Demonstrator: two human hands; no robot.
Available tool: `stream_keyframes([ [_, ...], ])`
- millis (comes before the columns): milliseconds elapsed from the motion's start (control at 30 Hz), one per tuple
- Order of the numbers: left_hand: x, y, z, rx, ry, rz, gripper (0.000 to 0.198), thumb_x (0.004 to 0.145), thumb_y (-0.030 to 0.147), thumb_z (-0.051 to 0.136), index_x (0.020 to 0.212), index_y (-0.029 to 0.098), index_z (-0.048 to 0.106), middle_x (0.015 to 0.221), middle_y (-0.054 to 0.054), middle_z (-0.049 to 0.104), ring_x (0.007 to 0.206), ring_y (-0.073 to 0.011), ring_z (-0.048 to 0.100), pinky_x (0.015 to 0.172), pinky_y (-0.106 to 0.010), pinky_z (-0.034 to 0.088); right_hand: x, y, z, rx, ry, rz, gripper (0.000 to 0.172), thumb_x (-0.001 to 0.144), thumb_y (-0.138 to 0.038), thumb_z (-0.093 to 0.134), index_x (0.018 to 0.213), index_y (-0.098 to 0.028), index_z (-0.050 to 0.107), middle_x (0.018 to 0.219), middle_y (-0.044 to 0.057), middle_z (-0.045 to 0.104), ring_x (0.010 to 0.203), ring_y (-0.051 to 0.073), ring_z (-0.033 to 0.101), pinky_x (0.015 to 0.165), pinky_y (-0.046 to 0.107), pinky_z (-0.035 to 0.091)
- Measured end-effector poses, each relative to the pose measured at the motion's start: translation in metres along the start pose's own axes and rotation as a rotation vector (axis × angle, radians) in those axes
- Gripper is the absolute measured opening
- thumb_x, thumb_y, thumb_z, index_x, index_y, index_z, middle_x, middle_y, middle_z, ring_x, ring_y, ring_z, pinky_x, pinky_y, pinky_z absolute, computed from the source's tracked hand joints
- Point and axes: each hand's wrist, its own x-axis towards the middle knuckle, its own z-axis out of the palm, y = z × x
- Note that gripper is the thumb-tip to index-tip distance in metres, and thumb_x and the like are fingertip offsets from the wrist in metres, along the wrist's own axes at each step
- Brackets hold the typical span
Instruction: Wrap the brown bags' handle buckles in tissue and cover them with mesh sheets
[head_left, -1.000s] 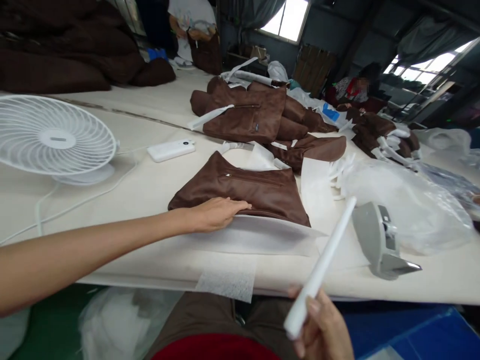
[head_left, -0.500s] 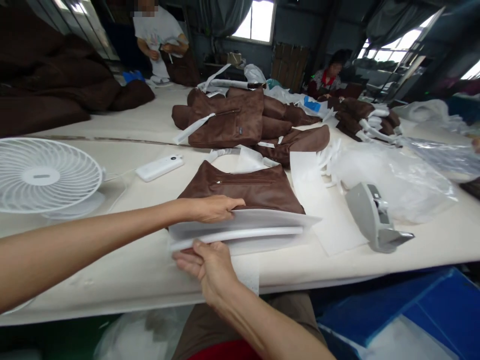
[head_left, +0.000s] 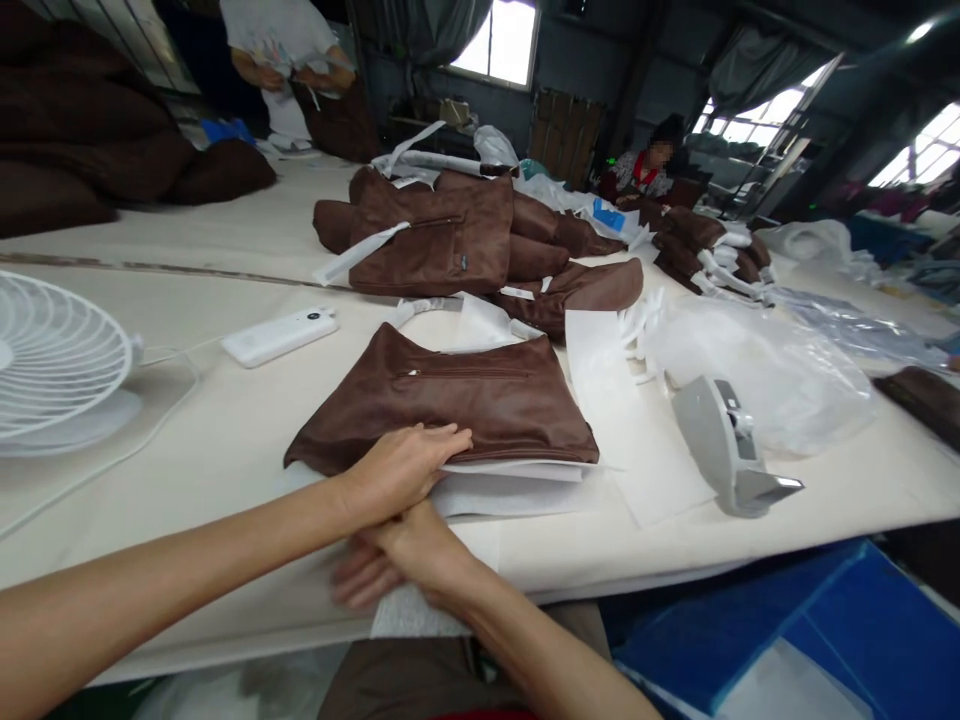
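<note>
A brown handbag [head_left: 480, 410] with a zip across its face lies flat on the cloth-covered table. My left hand [head_left: 409, 465] rests on the lower edge of the bag, fingers stretched out, holding nothing. Beneath that edge, white paper sheets [head_left: 525, 492] stick out toward me. Just below my left wrist is my right hand [head_left: 401, 555], its fingers apart and blurred by motion, with the thumb side hidden. Under it, a white paper strip [head_left: 420, 612] hangs at the table's front edge.
A white fan [head_left: 60, 350] and a white phone-like device [head_left: 279, 336] stand left. A grey tape dispenser [head_left: 724, 440], white paper [head_left: 637, 440] and clear plastic [head_left: 772, 370] lie right. More brown bags [head_left: 442, 245] are piled behind. Two people are at the back.
The bag's near edge, lifted before, has come down over the white sheets and white strip. My left hand has released it and lies flat. My right hand has moved off the strip.
</note>
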Motion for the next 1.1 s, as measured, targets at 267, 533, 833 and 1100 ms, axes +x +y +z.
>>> stream_keyframes([
  [267, 0.015, 0.018, -0.028, 0.080, -0.037, 0.100, 0.050, 0.081, -0.005, 0.053, 0.123, 0.021, 0.058, 0.137, -0.011, 0.061, 0.129, -0.0279, 0.055, 0.105, -0.048, 0.046, -0.091, -0.097, -0.108, -1.537, 0.272, -0.788, 0.036, 0.093, -0.031, 0.057, 0.126, -0.017, 0.063, 0.132, 0.016, 0.062, 0.128, 0.032, 0.052, 0.104, 0.050, 0.045],
  [533, -0.002, 0.014, -0.022, 0.095, -0.035, 0.158, 0.036, 0.093, 0.008, 0.050, 0.126, 0.022, 0.055, 0.142, -0.008, 0.057, 0.133, -0.0217, 0.051, 0.112, -0.045, 0.041, -0.051, -0.022, -0.188, -1.974, -0.036, -0.728, 0.083, 0.083, 0.004, 0.032, 0.156, -0.034, 0.021, 0.156, 0.003, 0.040, 0.145, 0.028, 0.035, 0.107, 0.061, 0.041],
  [833, -0.086, -0.039, -0.045, 0.024, -0.004, -0.192, 0.072, 0.071, -0.003, 0.047, 0.137, 0.024, 0.049, 0.149, -0.007, 0.049, 0.141, -0.0212, 0.041, 0.121, -0.045, 0.025, -0.057, -0.023, -0.194, -1.911, -0.103, -0.715, 0.086, 0.083, 0.005, 0.029, 0.157, -0.035, 0.009, 0.159, 0.002, 0.032, 0.147, 0.027, 0.031, 0.109, 0.059, 0.042],
  [1100, -0.111, -0.038, -0.022, -0.390, 0.628, -0.854, 0.039, 0.072, 0.031, 0.061, 0.108, 0.018, 0.057, 0.107, -0.007, 0.065, 0.097, -0.0235, 0.065, 0.083, -0.036, 0.054, -0.050, -0.009, -0.208, -1.909, -0.084, -0.790, 0.089, 0.079, 0.004, 0.031, 0.157, -0.035, 0.010, 0.157, 0.003, 0.036, 0.144, 0.026, 0.037, 0.106, 0.055, 0.046],
])
